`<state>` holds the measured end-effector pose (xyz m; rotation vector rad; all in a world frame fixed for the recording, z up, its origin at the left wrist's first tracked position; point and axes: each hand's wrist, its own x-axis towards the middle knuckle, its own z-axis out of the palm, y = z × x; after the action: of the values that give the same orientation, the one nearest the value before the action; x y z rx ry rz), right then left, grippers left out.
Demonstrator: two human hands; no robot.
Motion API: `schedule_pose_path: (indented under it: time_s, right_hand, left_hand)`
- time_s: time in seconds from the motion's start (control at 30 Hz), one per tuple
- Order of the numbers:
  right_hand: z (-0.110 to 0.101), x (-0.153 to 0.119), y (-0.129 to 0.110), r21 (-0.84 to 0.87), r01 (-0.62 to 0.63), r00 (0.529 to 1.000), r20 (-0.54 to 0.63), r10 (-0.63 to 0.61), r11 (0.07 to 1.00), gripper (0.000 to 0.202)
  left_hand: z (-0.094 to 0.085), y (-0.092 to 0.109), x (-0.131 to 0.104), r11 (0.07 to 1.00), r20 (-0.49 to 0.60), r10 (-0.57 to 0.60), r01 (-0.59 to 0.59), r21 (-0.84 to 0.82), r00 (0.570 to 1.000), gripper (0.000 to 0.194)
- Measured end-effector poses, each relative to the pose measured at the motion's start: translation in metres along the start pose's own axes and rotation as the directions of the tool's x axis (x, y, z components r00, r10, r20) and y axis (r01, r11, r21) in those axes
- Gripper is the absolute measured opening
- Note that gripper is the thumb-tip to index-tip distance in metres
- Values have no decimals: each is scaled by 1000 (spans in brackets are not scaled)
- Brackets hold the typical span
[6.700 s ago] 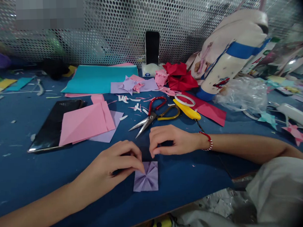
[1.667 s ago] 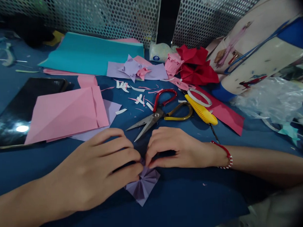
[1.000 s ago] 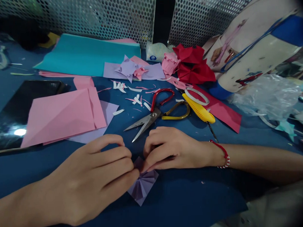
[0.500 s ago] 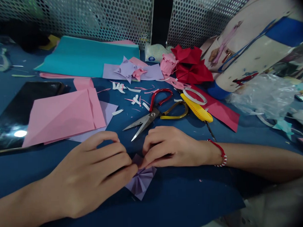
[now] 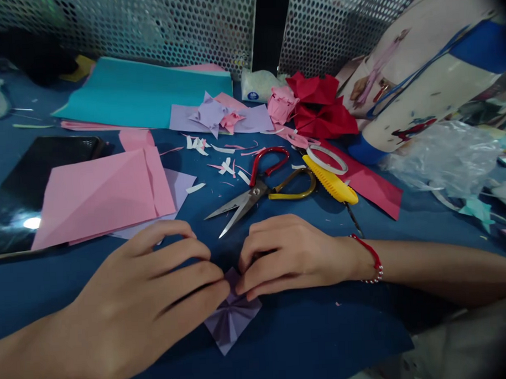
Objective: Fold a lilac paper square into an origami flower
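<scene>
A small purple sheet of origami paper (image 5: 232,316), creased with folds fanning from its middle, lies on the blue table top. My left hand (image 5: 153,298) has its fingers bent over the paper's left side, the tips pressed on it. From the right, my right hand (image 5: 286,257) pinches the paper near its upper right edge; a red beaded bracelet (image 5: 372,257) circles that wrist. The fingers hide the upper part of the sheet. Just beyond the hands rest scissors (image 5: 258,190), blades spread, with red and yellow handles.
Pink paper (image 5: 104,194) covers part of a dark tablet (image 5: 32,169) on the left. Behind are a teal sheet (image 5: 142,94), folded paper stars (image 5: 211,114), red paper flowers (image 5: 322,109) and a propped phone (image 5: 270,31). A yellow cutter (image 5: 331,181) and a bottle (image 5: 432,89) are right.
The purple paper has shifted slightly toward me and more of its folded centre shows. My right fingers have moved down a little; the left hand stays nearly in place.
</scene>
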<state>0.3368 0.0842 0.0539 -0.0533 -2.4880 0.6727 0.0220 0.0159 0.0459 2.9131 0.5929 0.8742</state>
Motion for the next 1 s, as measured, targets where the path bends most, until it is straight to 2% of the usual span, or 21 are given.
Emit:
schedule_pose_path:
  time_s: [0.27,0.4,0.57,0.67,0.8,1.0]
  right_hand:
    - [-1,-2,0,-25,-37,999,28,38,999,29]
    - [-1,-6,-1,-12,-73,996,41,73,997,32]
    - [0,-11,-1,-19,-134,984,117,136,991,36]
    - [-1,-12,-1,-22,-142,980,140,143,990,34]
    - [-2,-9,0,-5,-109,990,87,109,994,33]
    - [-3,-7,0,3,-91,994,59,90,996,34]
  left_hand:
    - [4,6,-3,999,-31,-5,7,41,1000,33]
    - [9,14,-16,999,-28,-13,14,47,1000,18]
    - [14,18,-23,999,-11,-19,19,47,1000,32]
    - [12,16,-24,998,-4,-23,23,52,1000,33]
    - [6,7,-20,998,7,3,-4,59,1000,25]
    - [2,1,-14,998,10,44,-44,33,999,33]
